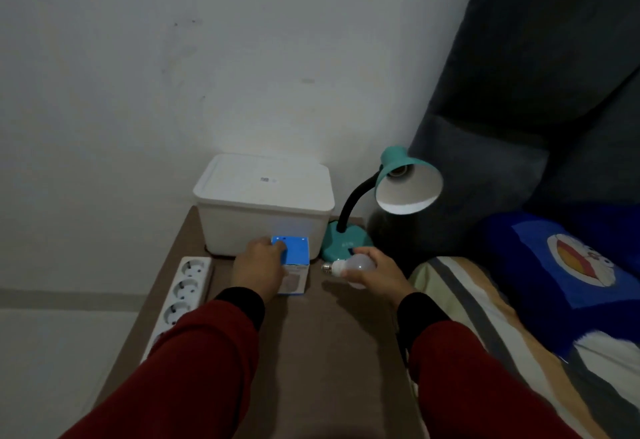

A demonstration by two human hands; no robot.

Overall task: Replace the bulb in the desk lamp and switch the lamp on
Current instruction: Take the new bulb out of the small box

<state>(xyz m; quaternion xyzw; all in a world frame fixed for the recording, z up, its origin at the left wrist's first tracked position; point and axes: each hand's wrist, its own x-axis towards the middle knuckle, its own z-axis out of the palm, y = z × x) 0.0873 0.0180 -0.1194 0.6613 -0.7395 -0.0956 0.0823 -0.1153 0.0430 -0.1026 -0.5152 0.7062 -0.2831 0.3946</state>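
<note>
A teal desk lamp point(349, 239) stands at the back right of the brown table point(329, 352). Its shade point(408, 182) tilts toward me, unlit, and the socket inside looks empty. My right hand point(372, 270) holds a white bulb point(353, 264) lying sideways, screw base pointing left, just in front of the lamp base. My left hand point(258, 267) grips a blue and white bulb box point(294, 262) standing on the table in front of a white bin.
A white lidded plastic bin point(263, 203) sits against the wall behind the box. A white power strip point(181, 295) lies along the table's left edge. A bed with a striped blanket point(502, 334) and blue pillow point(571, 265) borders the right side.
</note>
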